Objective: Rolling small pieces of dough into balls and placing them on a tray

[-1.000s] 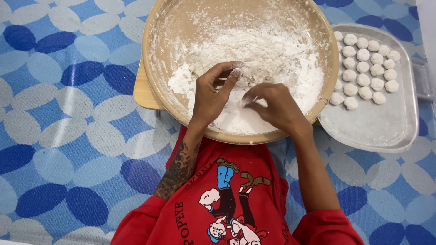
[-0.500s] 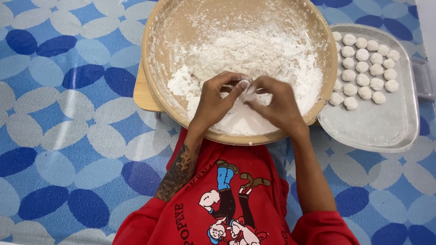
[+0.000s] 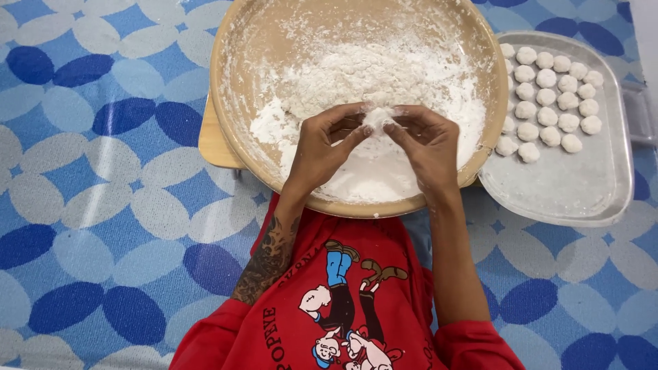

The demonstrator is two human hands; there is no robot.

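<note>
A wide tan bowl holds white flour and crumbly dough. Over its near side my left hand and my right hand meet, fingertips pinching a small white lump of dough between them. Both hands are dusted with flour. To the right, a grey metal tray carries several small round dough balls in rows at its far end.
The bowl rests on a low wooden board on a floor mat patterned in blue and white ovals. My red printed shirt fills the lower middle. The tray's near half is bare metal.
My hands came together and rose slightly above the flour; the right hand turned palm inward, and both now pinch a dough lump that the left alone was near before.
</note>
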